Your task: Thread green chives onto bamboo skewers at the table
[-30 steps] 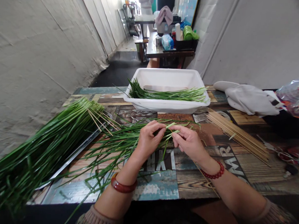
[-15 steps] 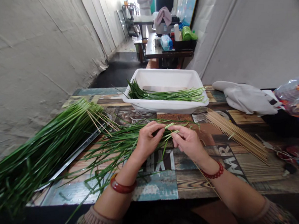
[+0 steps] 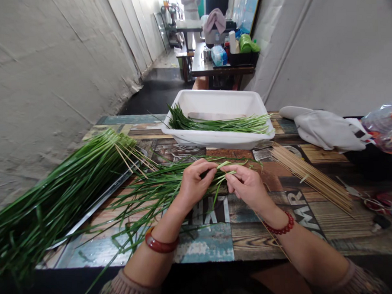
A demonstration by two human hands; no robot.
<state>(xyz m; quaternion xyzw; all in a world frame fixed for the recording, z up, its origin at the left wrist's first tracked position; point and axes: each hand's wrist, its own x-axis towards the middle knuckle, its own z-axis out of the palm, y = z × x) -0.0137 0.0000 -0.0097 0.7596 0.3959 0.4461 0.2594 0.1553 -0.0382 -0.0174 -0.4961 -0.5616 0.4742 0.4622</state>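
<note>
My left hand [image 3: 198, 180] pinches the pale stem ends of a few garlic chives [image 3: 223, 165] at mid-table. Close on the right, my right hand [image 3: 248, 184] has its thumb and forefinger closed on the same stem ends. Long green leaves [image 3: 146, 188] trail from under my left hand toward the table's left front. A thin bamboo stick [image 3: 278, 244] runs below my right wrist; its upper end is hidden by that hand. Beyond both hands, a white plastic tub [image 3: 215, 139] holds a layer of chives [image 3: 214, 124].
To the left lies a big heap of chives [image 3: 61, 192] on a metal tray [image 3: 97, 201], several skewers [image 3: 131, 158] resting on it. Bundled bamboo skewers [image 3: 309, 176], scissors [image 3: 363, 196], a pale cap [image 3: 325, 126] and a plastic bag [image 3: 386, 125] are at right. A person [image 3: 190, 8] stands far back.
Almost nothing differs. Both hands keep their pinch on the chive stems, and the view has shifted very slightly.
</note>
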